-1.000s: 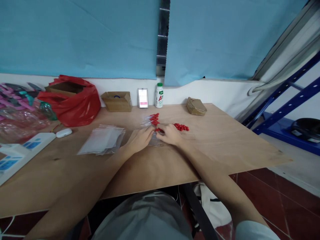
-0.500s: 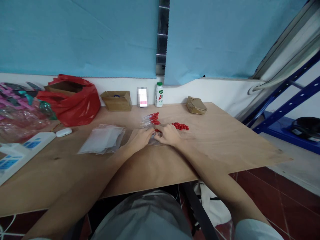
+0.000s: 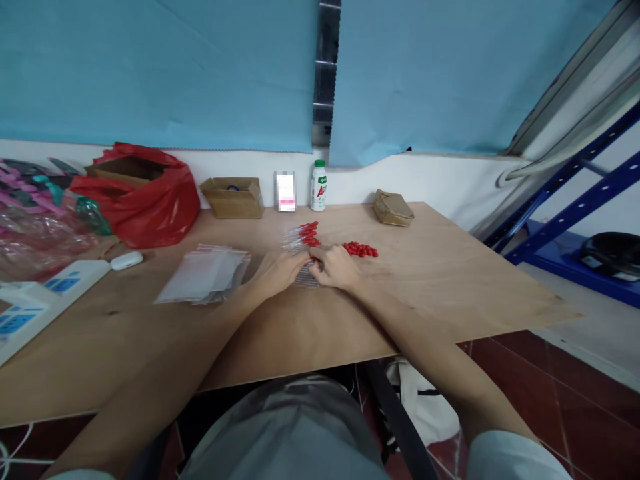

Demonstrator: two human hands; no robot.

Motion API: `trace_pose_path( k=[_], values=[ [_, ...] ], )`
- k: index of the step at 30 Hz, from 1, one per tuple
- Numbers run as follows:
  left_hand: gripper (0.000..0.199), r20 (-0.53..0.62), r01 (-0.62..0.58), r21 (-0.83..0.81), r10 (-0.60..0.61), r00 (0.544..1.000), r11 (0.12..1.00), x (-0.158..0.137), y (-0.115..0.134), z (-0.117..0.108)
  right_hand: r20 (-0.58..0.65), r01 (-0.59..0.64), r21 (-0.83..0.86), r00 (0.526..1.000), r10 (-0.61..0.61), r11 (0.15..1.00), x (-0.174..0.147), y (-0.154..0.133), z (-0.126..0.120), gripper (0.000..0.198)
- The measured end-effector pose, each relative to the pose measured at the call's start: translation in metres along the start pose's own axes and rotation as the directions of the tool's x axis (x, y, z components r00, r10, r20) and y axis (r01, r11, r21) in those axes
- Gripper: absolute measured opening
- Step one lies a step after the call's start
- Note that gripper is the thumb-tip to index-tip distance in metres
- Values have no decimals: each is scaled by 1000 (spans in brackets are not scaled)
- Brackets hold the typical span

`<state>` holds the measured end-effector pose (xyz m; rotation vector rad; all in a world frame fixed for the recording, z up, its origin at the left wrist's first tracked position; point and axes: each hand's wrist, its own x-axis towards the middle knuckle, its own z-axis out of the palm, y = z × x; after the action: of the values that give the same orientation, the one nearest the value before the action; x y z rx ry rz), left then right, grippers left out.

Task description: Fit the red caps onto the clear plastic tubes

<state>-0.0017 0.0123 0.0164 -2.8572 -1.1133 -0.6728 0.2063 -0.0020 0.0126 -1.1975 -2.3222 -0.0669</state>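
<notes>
My left hand (image 3: 281,271) and my right hand (image 3: 339,267) meet over the middle of the table. Both have bent fingers pressed together, with the fingertips almost touching. What they pinch is hidden, though a bit of red shows between them. Just below the fingertips lie thin, clear, stick-like pieces (image 3: 306,277), side by side. Beyond my left hand is a loose pile of thin clear sticks with red ends (image 3: 307,233). A cluster of small round red pieces (image 3: 361,249) lies beyond my right hand, close to its knuckles.
Clear zip bags (image 3: 203,275) lie stacked on the left, near a white power strip (image 3: 55,303) and a white case (image 3: 127,261). Along the wall stand a red plastic bag (image 3: 165,200), an open cardboard box (image 3: 233,200), a phone (image 3: 285,191), a bottle (image 3: 319,187) and a brown packet (image 3: 393,207).
My hands stay together with only slight finger movement; my left hand has shifted a little to the left. The whole view has tilted slightly.
</notes>
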Motion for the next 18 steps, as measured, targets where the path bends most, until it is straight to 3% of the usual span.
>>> trace_pose_path(
  k=[11,18],
  values=[
    [36,4,-63,-2,63,998,998,-2,-10,-1,16,67,44,998,-67,997,-2,5,-1,11],
    [28,-120,130,-7,-130,984,992,-4,-3,-3,12,-13,176,1000,11,984,-1,18,-9,19]
  ],
)
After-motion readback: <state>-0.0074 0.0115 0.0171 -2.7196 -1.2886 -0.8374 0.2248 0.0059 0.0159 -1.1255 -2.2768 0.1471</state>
